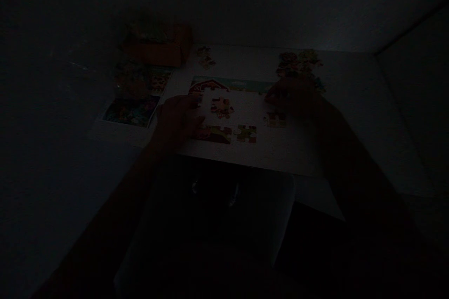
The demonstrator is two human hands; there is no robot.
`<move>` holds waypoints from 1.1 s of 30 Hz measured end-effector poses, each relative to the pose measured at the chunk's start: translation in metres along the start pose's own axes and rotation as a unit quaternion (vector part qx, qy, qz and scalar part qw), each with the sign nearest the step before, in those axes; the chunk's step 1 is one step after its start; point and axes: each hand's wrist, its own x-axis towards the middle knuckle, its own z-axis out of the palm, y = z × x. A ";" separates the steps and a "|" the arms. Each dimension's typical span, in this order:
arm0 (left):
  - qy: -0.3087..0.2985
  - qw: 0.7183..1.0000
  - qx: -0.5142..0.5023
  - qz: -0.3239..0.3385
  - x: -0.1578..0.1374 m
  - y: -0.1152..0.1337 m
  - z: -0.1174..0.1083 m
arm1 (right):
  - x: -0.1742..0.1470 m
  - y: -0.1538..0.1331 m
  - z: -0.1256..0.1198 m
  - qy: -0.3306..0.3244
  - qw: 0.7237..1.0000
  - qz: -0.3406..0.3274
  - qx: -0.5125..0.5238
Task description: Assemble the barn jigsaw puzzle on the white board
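Note:
The scene is very dark. A partly joined jigsaw puzzle lies on a white table, its top strip showing a red barn and green ground. My left hand rests at the puzzle's left side, thumb and forefinger apart. At the strip's right end is my right hand, fingers curled together; what they hold, if anything, is hidden. Between the hands lies a loose cluster of puzzle pieces. Below it are a joined bottom section, a greenish puzzle piece and a pale puzzle piece.
A pile of puzzle pieces lies beyond my right hand. A few more pieces sit at the back. An orange-brown box stands at the back left, with picture sheets before it. The table's front edge faces me.

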 end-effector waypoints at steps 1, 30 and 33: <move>-0.009 1.000 0.005 -0.005 0.011 0.001 0.002 | 0.000 -0.001 0.001 -0.004 1.000 0.002 -0.004; -0.016 0.999 -0.027 0.029 0.044 -0.033 -0.030 | 0.001 0.009 0.009 -0.010 1.000 -0.008 0.013; -0.018 0.999 -0.017 0.033 0.038 -0.035 -0.029 | 0.000 0.008 0.009 -0.015 1.000 -0.001 0.019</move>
